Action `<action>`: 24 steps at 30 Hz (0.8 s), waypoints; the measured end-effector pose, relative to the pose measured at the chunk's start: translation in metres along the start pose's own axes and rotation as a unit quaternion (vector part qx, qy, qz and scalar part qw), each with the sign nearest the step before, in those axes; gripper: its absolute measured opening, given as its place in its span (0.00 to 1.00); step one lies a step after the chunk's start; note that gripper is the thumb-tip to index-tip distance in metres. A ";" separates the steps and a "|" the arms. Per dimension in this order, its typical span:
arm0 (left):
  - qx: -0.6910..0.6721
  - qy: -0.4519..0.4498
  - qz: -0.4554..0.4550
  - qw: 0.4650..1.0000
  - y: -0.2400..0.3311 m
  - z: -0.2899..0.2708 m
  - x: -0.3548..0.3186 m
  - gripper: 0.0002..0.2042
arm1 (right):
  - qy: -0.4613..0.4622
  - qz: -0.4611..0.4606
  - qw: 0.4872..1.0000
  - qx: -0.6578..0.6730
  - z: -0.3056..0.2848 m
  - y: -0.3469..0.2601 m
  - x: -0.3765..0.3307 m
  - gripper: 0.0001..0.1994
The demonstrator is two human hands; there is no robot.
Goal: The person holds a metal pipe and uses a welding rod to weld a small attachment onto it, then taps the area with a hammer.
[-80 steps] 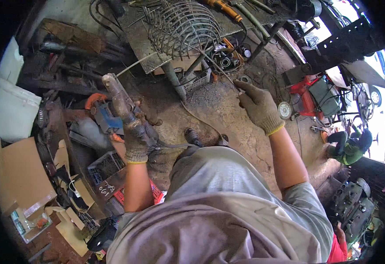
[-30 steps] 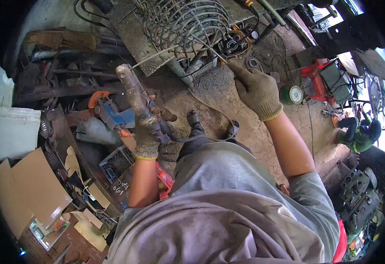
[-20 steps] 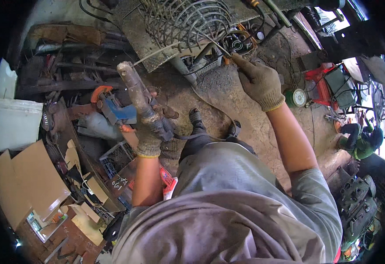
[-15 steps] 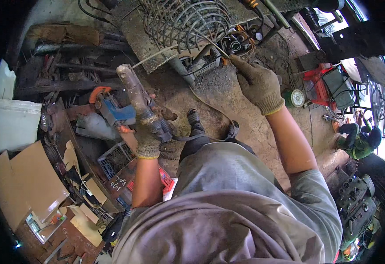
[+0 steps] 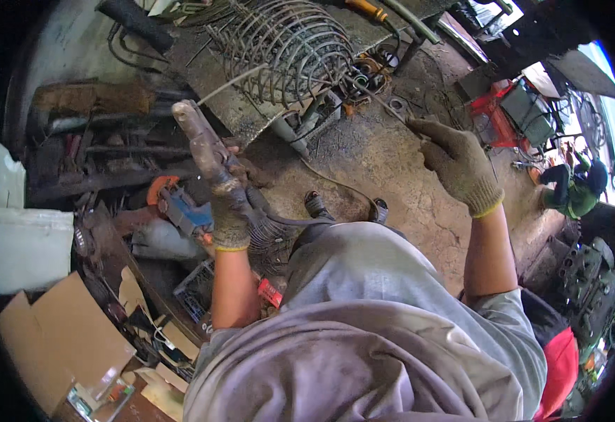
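Observation:
My gloved left hand (image 5: 229, 218) grips a worn welding electrode holder (image 5: 201, 141); a thin pale welding electrode (image 5: 234, 83) sticks out of its head toward the metal table (image 5: 251, 125). On that table lies a cage of bent metal rods in rounded hoops (image 5: 290, 53), and the electrode's tip appears close to its near side. To the right, my gloved right hand (image 5: 462, 165) holds the end of a thin metal rod (image 5: 385, 104) between its fingertips. The rod runs back to the cage's right end; whether it is joined there I cannot tell.
A welding cable (image 5: 346, 181) crosses the floor near my feet. At left are a blue power tool (image 5: 184, 209), scrap metal and cardboard (image 5: 61, 344). An orange-handled tool (image 5: 367, 8) lies on the table. Another person (image 5: 576, 184) crouches at right, near a red crate (image 5: 492, 119).
My right hand has moved right, farther from the cage, and more of the rod shows. The left hand still holds the electrode holder. The whole view has shifted slightly.

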State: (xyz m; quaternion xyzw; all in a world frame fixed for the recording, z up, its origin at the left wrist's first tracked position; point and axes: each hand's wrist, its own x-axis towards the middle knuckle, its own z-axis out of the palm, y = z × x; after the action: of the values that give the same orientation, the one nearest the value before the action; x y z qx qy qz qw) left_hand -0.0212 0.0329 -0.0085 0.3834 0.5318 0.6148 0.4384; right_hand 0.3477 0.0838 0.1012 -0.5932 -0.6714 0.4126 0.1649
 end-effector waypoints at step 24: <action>-0.139 -0.168 -0.100 0.971 0.000 -0.031 0.077 0.19 | 0.096 -0.009 0.988 -0.119 0.067 -0.016 0.028 0.18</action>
State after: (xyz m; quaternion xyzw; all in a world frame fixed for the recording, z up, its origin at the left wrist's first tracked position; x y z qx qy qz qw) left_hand -0.0750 0.0957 -0.0128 0.3615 0.3953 0.5625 0.6298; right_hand 0.2827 0.0871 0.0655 -0.6393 -0.7023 0.2687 0.1606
